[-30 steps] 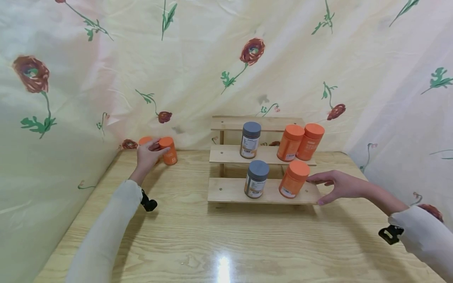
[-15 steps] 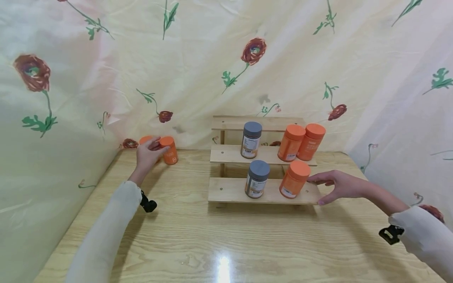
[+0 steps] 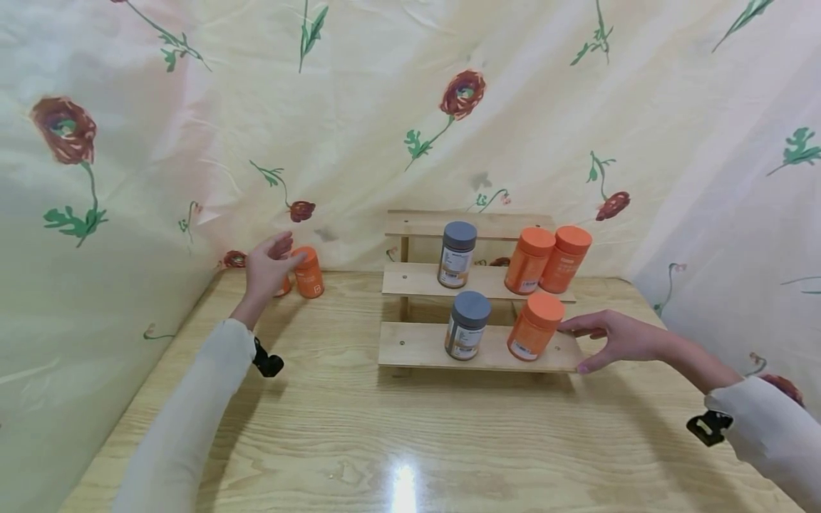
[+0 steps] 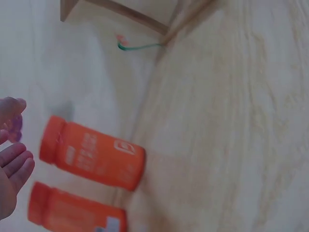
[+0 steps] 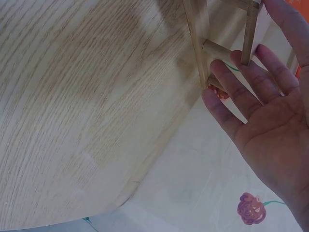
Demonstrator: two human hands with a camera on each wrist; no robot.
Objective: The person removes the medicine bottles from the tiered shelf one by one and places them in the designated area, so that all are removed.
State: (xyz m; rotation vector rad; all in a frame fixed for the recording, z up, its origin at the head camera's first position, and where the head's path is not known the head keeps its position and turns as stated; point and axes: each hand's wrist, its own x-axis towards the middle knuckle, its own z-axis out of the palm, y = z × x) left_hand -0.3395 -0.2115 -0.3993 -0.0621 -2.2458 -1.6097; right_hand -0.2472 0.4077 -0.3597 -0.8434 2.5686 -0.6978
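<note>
In the head view my left hand (image 3: 266, 269) is at the back left, just above two orange jars with orange lids. Its fingers are loosely bent around nothing. The right jar of the pair (image 3: 310, 273) shows plainly, while my hand covers most of the left jar (image 3: 284, 287). In the left wrist view both stand apart from the fingers (image 4: 18, 162). At the other side, my right hand (image 3: 618, 340) holds the right end of the lowest board of a wooden tiered rack (image 3: 410, 342), thumb at the front edge, fingers at the back edge.
The lowest board carries a grey-lidded jar (image 3: 467, 325) and an orange jar (image 3: 535, 327). On the middle board stand another grey-lidded jar (image 3: 457, 255) and two orange jars (image 3: 529, 261). A flowered sheet (image 3: 359, 107) hangs behind the wooden table (image 3: 308, 427).
My left hand has lifted slightly up and left from the two orange jars, which stay in place. The right hand keeps its position at the rack.
</note>
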